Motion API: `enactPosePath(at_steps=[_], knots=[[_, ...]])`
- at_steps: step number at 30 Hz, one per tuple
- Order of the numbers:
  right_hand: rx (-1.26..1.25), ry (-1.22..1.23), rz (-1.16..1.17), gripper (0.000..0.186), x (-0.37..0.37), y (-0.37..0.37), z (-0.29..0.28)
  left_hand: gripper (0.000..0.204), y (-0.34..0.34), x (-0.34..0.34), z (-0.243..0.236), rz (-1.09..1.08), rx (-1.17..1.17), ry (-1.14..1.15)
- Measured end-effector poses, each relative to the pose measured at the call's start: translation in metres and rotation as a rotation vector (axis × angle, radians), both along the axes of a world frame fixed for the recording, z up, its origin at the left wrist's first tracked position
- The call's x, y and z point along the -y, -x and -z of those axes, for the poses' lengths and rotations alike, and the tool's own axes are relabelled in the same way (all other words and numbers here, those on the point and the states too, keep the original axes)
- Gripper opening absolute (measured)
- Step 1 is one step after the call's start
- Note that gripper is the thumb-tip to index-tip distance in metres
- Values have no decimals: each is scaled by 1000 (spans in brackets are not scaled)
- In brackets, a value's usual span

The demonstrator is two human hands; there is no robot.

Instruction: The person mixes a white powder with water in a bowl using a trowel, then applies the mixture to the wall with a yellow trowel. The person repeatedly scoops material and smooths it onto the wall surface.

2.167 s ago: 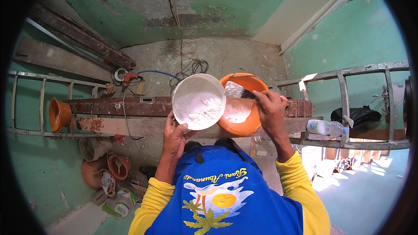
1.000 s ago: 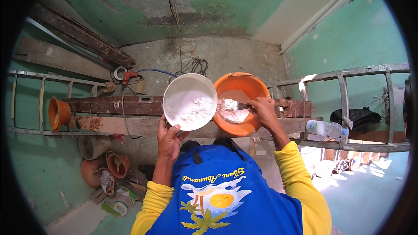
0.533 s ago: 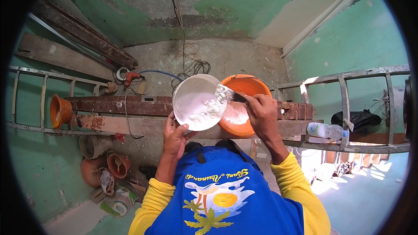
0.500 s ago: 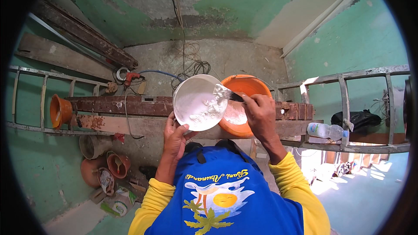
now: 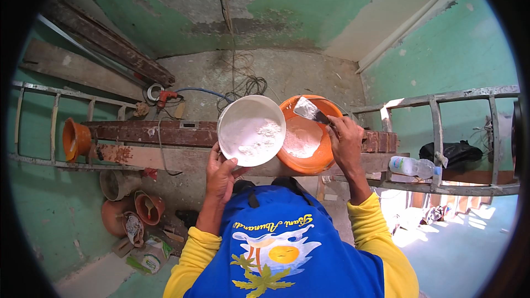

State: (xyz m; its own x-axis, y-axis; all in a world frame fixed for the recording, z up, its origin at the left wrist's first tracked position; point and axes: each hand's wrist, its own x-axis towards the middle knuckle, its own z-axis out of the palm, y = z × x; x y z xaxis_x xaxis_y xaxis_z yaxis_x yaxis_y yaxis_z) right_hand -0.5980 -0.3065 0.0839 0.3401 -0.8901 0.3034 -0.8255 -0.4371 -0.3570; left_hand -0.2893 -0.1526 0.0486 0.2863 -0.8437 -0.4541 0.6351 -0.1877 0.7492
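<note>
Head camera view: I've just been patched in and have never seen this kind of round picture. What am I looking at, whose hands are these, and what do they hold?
The picture comes from a wide fisheye camera worn on a person's head, looking down, so straight edges curve near the rim. No machine is involved: the yellow-sleeved arms rising from the bottom are the wearer's own. The left hand holds up a white bowl of white powder from below. The right hand has its grip on a putty knife, blade coated white, over an orange basin that also holds white material. The basin rests on a wooden plank laid across metal ladders. A plastic bottle lies to the right.
</note>
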Motion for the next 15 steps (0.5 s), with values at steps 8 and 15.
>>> enactPosePath(at_steps=[8, 15], knots=[[-592, -18, -85, 17, 17, 9, 96, 76, -11, -5, 3, -44, 31, -15], [-363, -196, -166, 14, 21, 3, 136, 74, -11, -9, 4, -49, 22, -26]])
